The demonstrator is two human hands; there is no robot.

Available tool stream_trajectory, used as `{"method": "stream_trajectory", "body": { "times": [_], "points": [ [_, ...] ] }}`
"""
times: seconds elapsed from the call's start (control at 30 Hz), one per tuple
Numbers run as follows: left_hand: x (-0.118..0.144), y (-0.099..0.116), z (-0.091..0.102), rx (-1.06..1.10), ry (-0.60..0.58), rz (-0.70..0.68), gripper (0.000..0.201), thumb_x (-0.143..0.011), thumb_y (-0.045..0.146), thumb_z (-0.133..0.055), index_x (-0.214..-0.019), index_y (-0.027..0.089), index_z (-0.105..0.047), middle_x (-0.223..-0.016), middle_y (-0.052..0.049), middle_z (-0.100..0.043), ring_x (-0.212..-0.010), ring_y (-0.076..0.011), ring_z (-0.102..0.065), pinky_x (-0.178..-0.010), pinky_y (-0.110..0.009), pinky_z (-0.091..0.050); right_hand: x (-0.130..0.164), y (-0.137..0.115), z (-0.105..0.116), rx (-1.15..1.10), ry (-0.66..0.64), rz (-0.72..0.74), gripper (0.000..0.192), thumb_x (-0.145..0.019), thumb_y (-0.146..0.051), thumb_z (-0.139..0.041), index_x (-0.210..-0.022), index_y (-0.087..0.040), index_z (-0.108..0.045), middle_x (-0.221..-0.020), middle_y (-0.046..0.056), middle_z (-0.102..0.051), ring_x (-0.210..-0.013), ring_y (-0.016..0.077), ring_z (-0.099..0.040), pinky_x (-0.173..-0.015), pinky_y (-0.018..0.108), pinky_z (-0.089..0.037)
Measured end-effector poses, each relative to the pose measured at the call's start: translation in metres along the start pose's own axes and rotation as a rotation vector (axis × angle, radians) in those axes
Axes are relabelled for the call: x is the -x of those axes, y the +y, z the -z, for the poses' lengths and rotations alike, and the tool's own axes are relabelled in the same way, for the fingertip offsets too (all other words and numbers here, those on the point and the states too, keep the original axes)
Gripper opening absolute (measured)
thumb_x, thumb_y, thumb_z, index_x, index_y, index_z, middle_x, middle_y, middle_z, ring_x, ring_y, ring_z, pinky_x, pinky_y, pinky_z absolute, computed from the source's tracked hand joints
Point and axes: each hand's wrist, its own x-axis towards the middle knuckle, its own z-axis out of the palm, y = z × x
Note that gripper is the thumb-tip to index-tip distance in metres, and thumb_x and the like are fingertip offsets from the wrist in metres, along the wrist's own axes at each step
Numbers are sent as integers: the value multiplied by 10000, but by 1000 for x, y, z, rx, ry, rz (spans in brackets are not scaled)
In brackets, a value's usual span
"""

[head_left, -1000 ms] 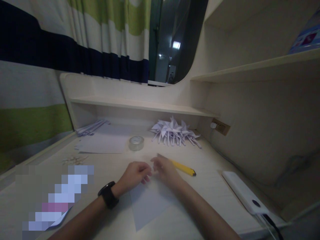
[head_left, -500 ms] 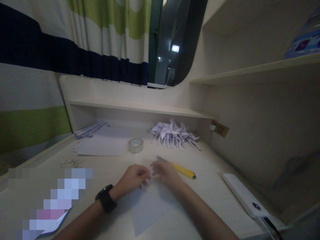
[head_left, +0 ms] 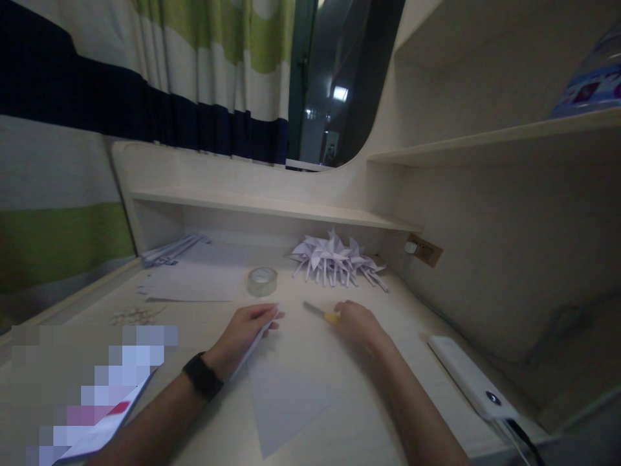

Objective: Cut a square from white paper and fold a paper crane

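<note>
Hands have split apart since half a second ago: they were bunched together at the paper's far corner, now I see the left hand [head_left: 245, 336] out on the left edge and the right hand [head_left: 356, 322] over on the yellow utility knife [head_left: 320, 313]. Left hand is loosely curled with fingers [head_left: 266, 315] extended, pinching a narrow folded strip of paper [head_left: 252, 348] that runs back toward the wrist; black wristband [head_left: 202, 377] sits just behind it. Right hand is closed over the knife body, only the grey blade end and a bit of yellow showing; I can't tell how firm that grip is. White paper sheet [head_left: 286, 395] lies flat on the desk [head_left: 412, 336] between both forearms, near edge toward the camera. Roll of clear tape [head_left: 262, 281] sits just beyond the hands, pile of folded paper pinwheels [head_left: 337, 259] farther back, white power bank [head_left: 468, 375] well off to the right. My read on doing this cleanly: keep the blade pointed away from the left fingers, hold the strip pinned flat and taut, and keep the sheet from sliding.
</note>
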Motion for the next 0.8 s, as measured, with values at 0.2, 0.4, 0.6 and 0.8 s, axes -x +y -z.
{"method": "stream_trajectory", "body": {
  "times": [0.2,0.4,0.6,0.8],
  "points": [
    [2,4,-1,193,2,75,390,-719,431,-714,-985,147,-704,-1151,-130,-644,-956,-220,-587,-748,-277,-438,-4,-4,-7,18,-10,49,194,-829,-287,-562,-892,-127,-653,-952,134,-645,-864,224,-617,-724,270,-406],
    [0,8,4,330,53,93,328,-672,372,-766,-907,148,-716,-1080,-108,-643,-864,-165,-565,-693,-227,-428,7,-34,9,-85,137,119,350,-978,-276,-265,-1172,-137,-520,-1073,133,-582,-914,196,-598,-804,271,-401],
    [-1,10,6,337,89,97,329,-667,357,-772,-925,160,-719,-1096,-108,-630,-879,-177,-553,-667,-228,-423,20,-69,6,-312,132,347,453,-967,-286,-318,-1408,-191,-272,-1107,117,-571,-985,212,-571,-843,300,-407],
    [-3,7,7,341,85,99,336,-677,378,-762,-944,181,-711,-1104,-93,-630,-933,-187,-557,-670,-221,-424,28,-81,0,-200,69,365,621,-919,-217,-398,-1459,-250,-93,-1118,111,-553,-887,209,-597,-735,286,-427]
  ]
}}
